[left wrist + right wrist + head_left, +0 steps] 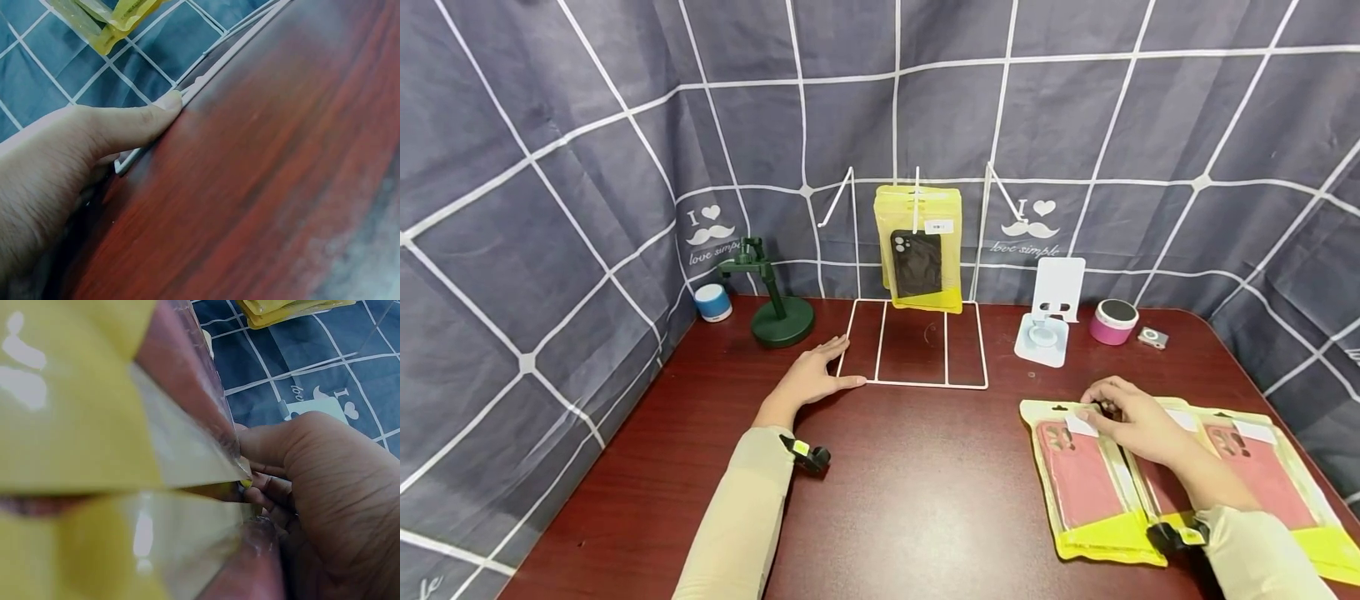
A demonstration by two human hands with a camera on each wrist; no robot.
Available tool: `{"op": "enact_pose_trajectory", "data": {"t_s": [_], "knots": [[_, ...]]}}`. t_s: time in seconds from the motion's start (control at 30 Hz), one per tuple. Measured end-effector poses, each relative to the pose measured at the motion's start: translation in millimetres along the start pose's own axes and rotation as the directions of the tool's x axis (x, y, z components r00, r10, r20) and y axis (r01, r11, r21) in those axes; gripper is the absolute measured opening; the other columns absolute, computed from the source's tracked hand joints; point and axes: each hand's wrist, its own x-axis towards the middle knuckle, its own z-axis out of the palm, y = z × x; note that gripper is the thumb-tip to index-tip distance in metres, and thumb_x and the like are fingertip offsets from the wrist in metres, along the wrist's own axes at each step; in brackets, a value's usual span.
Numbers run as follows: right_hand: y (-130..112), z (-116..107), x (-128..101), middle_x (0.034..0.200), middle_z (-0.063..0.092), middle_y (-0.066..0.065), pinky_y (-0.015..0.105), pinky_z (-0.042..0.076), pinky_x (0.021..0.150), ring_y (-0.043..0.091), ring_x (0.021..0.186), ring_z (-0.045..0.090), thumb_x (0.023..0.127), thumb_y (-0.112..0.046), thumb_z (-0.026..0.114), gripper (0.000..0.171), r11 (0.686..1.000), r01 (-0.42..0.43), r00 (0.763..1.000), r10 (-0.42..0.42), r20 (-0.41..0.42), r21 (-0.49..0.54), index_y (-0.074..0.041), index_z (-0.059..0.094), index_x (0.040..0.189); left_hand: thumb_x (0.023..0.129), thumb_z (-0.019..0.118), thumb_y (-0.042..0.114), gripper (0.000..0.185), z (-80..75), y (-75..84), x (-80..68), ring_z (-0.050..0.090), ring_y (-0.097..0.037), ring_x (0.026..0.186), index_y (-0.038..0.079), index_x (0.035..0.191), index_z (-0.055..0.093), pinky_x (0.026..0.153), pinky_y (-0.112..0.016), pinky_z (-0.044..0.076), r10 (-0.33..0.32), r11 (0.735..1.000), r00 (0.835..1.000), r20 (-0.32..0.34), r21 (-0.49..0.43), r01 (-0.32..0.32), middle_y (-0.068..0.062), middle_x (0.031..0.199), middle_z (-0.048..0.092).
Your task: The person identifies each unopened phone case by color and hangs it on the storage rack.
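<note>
On the right, my right hand (1138, 423) pinches the top edge of a yellow-edged pouch with a pink phone case (1078, 479), thumb over its white label. In the right wrist view, the thumb (269, 442) lies at the pouch's edge and the other fingers curl behind it. More pouched pink phone cases (1262, 475) lie beside it, partly under my hand and forearm. My left hand (811, 377) rests at the front left corner of a white wire display rack (925, 385). Its thumb (140, 125) lies straight along the front wire.
Yellow pouches with a black phone case (917, 262) hang on the rack's middle hook. Behind my left hand stand a dark green stand (782, 321) and a blue speaker (712, 302). A white phone stand (1058, 287), a pink speaker (1113, 322) and a small silver gadget (1153, 337) sit back right.
</note>
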Motion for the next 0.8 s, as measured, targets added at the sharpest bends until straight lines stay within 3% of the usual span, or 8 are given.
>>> {"op": "enact_pose_trajectory", "data": {"t_s": [0.33, 0.57, 0.8], "knots": [[2.4, 2.0, -1.1, 0.094, 0.056, -0.005, 0.019, 0.038, 0.065, 0.005, 0.076, 0.048, 0.09, -0.001, 0.073, 0.022, 0.999, 0.033, 0.999, -0.033, -0.033, -0.004, -0.02, 0.063, 0.089, 0.076, 0.065, 0.08, 0.104, 0.6, 2.8, 0.6, 0.029, -0.031, 0.149, 0.018, 0.156, 0.039, 0.118, -0.051, 0.027, 0.006, 1.0, 1.0, -0.007, -0.003, -0.006, -0.004, 0.162, 0.033], [2.5, 2.0, -1.4, 0.07, 0.049, -0.01, 0.023, 0.035, 0.057, 0.004, 0.061, 0.046, 0.096, -0.007, 0.068, 0.015, 1.0, -0.019, 0.999, 0.019, -0.047, 0.004, -0.019, 0.059, 0.097, 0.077, 0.066, 0.078, 0.102, 1.4, 2.7, -0.4, 0.03, -0.031, 0.148, 0.019, 0.156, 0.039, 0.118, -0.05, 0.027, 0.008, 1.0, 1.0, -0.014, 0.0, -0.008, -0.003, 0.161, 0.034], [0.3, 2.4, -1.8, 0.072, 0.053, -0.01, 0.023, 0.036, 0.057, 0.006, 0.06, 0.048, 0.096, -0.005, 0.066, 0.014, 0.998, -0.027, 0.998, 0.03, -0.062, 0.054, -0.017, 0.059, 0.101, 0.078, 0.065, 0.079, 0.102, -1.5, 3.6, -1.5, 0.03, -0.033, 0.148, 0.019, 0.156, 0.039, 0.119, -0.05, 0.026, 0.003, 1.0, 1.0, -0.011, -0.002, -0.003, -0.004, 0.162, 0.033]]}}
